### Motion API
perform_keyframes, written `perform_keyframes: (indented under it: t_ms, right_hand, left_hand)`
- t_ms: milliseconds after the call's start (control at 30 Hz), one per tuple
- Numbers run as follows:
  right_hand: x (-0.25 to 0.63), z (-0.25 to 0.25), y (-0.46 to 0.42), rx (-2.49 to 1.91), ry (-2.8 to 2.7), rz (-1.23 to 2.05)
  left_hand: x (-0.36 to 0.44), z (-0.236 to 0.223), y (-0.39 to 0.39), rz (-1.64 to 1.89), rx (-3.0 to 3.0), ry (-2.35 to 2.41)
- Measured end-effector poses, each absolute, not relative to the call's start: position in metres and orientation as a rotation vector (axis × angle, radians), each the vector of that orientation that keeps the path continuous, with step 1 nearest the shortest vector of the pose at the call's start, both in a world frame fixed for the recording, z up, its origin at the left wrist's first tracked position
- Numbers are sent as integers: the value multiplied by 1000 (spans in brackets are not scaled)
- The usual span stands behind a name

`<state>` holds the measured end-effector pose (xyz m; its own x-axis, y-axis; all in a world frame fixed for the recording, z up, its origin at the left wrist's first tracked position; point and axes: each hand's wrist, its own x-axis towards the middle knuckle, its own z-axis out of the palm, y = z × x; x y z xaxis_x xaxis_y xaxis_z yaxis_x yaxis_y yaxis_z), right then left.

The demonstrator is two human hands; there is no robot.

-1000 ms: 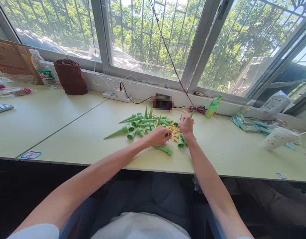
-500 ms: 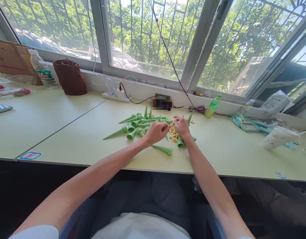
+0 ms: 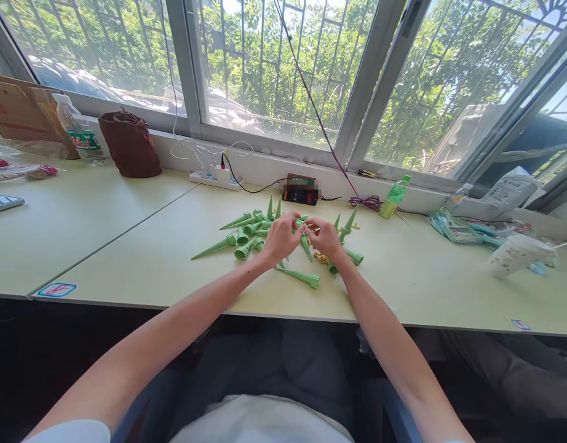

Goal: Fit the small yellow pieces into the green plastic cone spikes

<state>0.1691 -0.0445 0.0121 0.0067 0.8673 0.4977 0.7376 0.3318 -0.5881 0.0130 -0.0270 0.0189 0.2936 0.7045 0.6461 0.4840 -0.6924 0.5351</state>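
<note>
Head view: green cone (image 3: 305, 246) showing between left hand (image 3: 280, 239) and right hand (image 3: 326, 238), tip pointing bodyward, slightly right. Both hands curling fingers close by its wide end, neither clearly nearer; cannot tell whether either is gripping it.

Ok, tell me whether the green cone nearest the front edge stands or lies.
Lying: the cone stretches along the table, wide end to the right.

The spikes (image 3: 215, 246) are showing green, the pouch (image 3: 130, 144) is looking brown, and the table (image 3: 140, 252) is looking pale yellow-green.
</note>
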Motion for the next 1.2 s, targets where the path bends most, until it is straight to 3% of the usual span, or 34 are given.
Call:
perform_keyframes:
  t_ms: [267,633,1200]
  right_hand:
    - [173,3,-36,-1435,-1875,133]
    - [180,5,-34,-1525,-1706,83]
    - [185,0,-31,-1638,-1849,119]
  left_hand:
    - [12,14,-20,1209,2393,1096]
    - [8,19,-17,1381,2262,1181]
    - [8,13,-11,1182,2331,1177]
